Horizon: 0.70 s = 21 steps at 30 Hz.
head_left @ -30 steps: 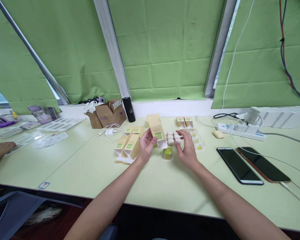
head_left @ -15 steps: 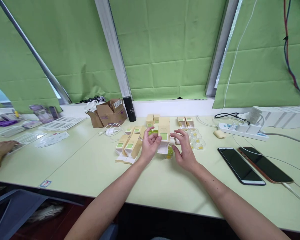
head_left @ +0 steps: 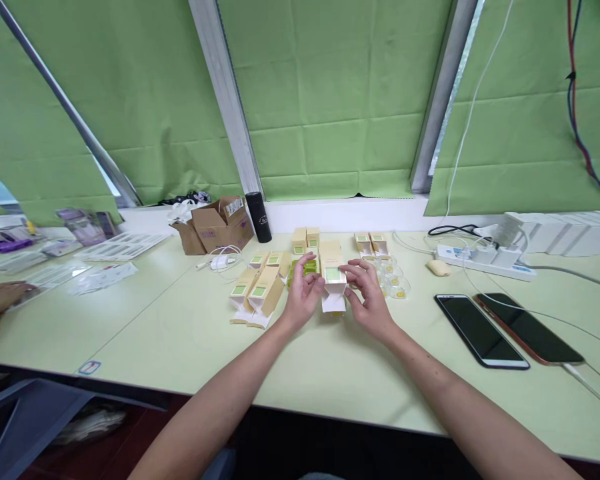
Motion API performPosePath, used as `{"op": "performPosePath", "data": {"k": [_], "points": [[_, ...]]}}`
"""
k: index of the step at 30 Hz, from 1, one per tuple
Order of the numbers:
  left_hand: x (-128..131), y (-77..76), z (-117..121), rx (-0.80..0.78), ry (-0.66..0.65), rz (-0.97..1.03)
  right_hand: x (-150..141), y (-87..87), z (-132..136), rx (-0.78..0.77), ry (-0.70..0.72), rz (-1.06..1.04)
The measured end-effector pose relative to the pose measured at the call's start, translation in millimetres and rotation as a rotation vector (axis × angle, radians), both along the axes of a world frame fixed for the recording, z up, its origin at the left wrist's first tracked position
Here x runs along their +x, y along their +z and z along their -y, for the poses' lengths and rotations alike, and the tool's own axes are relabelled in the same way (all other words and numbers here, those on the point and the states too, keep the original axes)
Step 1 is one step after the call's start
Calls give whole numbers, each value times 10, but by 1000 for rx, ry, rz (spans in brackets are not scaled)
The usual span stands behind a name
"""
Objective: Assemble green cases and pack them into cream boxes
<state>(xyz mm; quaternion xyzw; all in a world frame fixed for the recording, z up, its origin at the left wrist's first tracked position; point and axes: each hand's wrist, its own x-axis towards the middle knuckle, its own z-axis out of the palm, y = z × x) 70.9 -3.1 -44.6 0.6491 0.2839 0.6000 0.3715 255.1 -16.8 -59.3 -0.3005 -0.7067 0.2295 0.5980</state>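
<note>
Between my two hands is a small cream cardboard box (head_left: 333,257) with a pale green square and a white end flap hanging down toward me. My left hand (head_left: 303,293) grips its left side, thumb against the edge and forefinger raised. At the right edge, the fingers and thumb of my right hand (head_left: 369,297) close on the box. Below the flap only a sliver of a small jar shows. Left of my left hand lie several similar boxes (head_left: 265,291) with flaps out. Green items (head_left: 310,267) sit behind the held box, and clear domed pieces (head_left: 397,287) lie beyond my right hand.
Two boxes (head_left: 370,244) stand behind the clear pieces. Two phones (head_left: 481,331), a power strip (head_left: 485,260) and trailing cables are at the right. A brown carton (head_left: 220,230) and a black bottle (head_left: 259,217) stand at the back. Another person's hand (head_left: 3,300) rests far left.
The held box has moved right and tipped, its flap end now toward me and over the green-lidded jar. My right hand has left the white caps and come onto the box.
</note>
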Motion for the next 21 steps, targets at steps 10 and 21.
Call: {"op": "performPosePath", "data": {"k": [10, 21], "points": [[-84, 19, 48, 110, 34, -203, 32, -7, -51, -88, 56, -95], [-41, -23, -8, 25, 79, -116, 34, 16, -19, -138, 117, -71]]}}
